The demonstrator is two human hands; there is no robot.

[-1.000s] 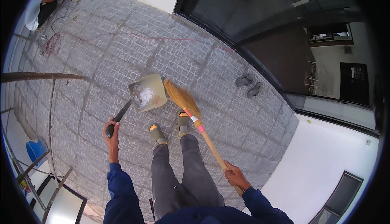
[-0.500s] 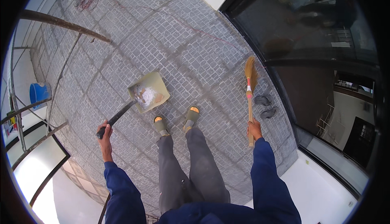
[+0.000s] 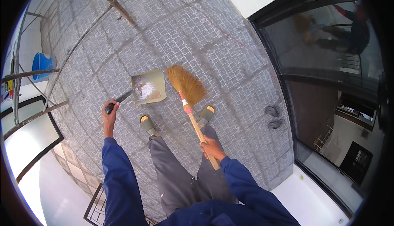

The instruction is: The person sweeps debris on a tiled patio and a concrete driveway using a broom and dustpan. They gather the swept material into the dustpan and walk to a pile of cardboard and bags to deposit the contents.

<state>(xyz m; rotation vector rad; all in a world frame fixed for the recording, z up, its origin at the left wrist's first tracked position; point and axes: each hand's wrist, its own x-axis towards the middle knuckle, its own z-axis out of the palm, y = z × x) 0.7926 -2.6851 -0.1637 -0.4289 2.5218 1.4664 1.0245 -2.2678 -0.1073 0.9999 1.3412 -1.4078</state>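
My left hand (image 3: 110,109) is closed round the dark handle of a pale yellow-green dustpan (image 3: 158,80). White powdery debris (image 3: 147,91) and some brownish bits lie in the pan, on the paved floor in front of my left foot. My right hand (image 3: 212,148) grips the wooden handle of a broom (image 3: 193,121). The broom's fanned straw bristles (image 3: 186,84) are just right of the dustpan's open side, with a small gap between them. My feet, in olive slides (image 3: 147,123), stand behind both tools.
A pair of dark sandals (image 3: 273,117) lies on the right, by the black-framed glass door (image 3: 285,78). To the left are metal scaffold poles (image 3: 65,64) and a blue bucket (image 3: 42,66). A thin red cable (image 3: 221,28) crosses the grey paving (image 3: 230,70).
The broom has swung from beside the sandals leftward to near the dustpan, in my right hand. The view has shifted, and the left hand still holds the dustpan.
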